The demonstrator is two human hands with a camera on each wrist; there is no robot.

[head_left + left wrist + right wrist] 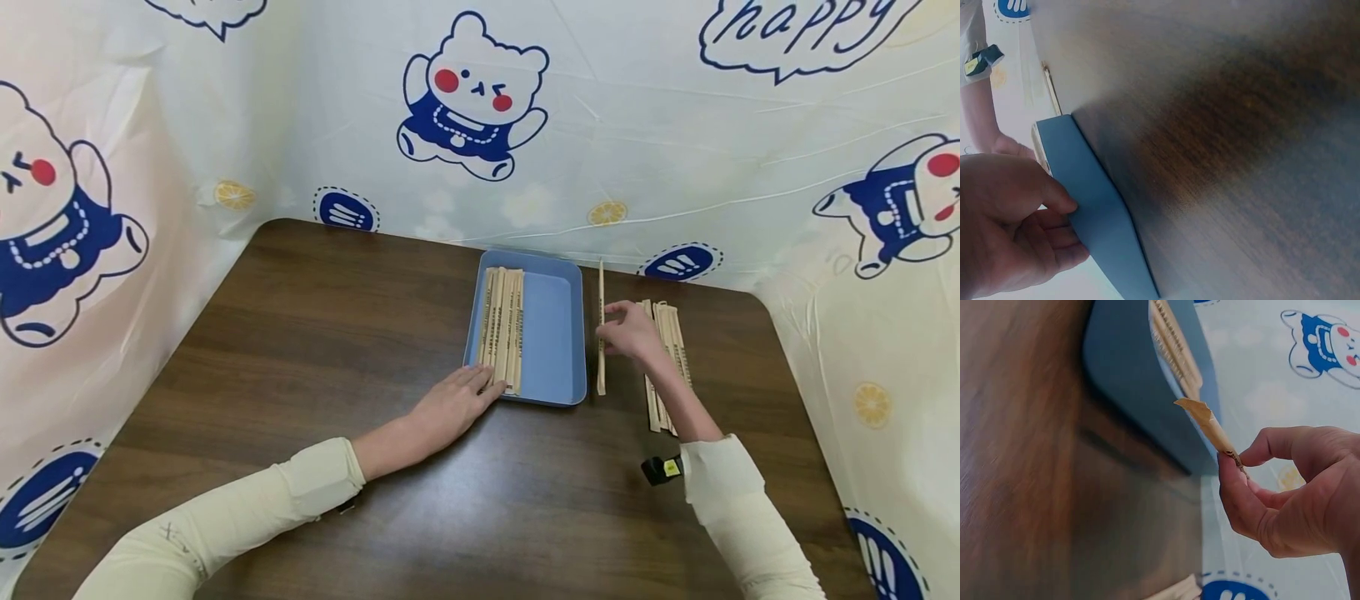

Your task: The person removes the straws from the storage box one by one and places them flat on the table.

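Note:
My right hand [630, 332] pinches a paper-wrapped pair of chopsticks [601, 367] between thumb and fingertips, just beyond the right side of a blue tray [551, 333]. In the right wrist view, the torn-looking end of the wrapper [1204, 415] points toward the tray wall [1129, 381]. Several wrapped chopstick pairs [502, 321] lie side by side along the tray's left half. My left hand [448, 412] rests at the tray's near left corner, its fingertips right at the rim. The left wrist view shows its thumb and fingers against the tray's edge [1100, 212].
More wrapped chopsticks [663, 367] lie on the brown table [360, 333] to the right, partly behind my right forearm. A black strap with a yellow label [662, 470] hangs by the right cuff. A printed curtain [637, 125] stands along the table's back and sides.

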